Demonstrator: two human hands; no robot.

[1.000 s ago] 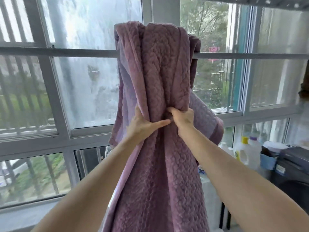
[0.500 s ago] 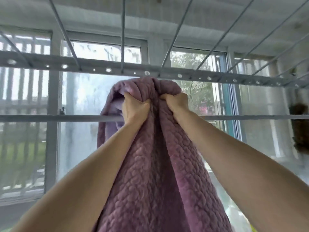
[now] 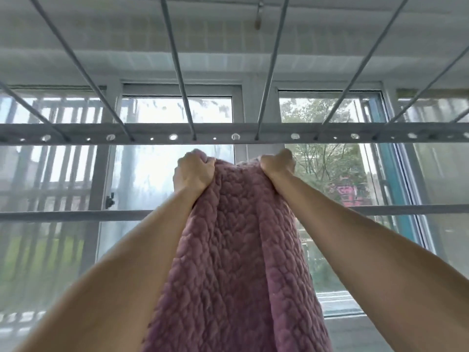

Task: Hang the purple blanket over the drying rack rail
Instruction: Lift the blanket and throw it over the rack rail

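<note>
At centre frame, the left hand and right hand are clenching the bunched top of the purple blanket, now raised from mid-window to just beneath the perforated rack rail; draping over is not yet done.

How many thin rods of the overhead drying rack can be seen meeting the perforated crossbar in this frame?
7 rods meet the crossbar: far left, left, centre-left, centre-right, right, far right, and a stub at the right edge. More may lie outside the frame.
</note>
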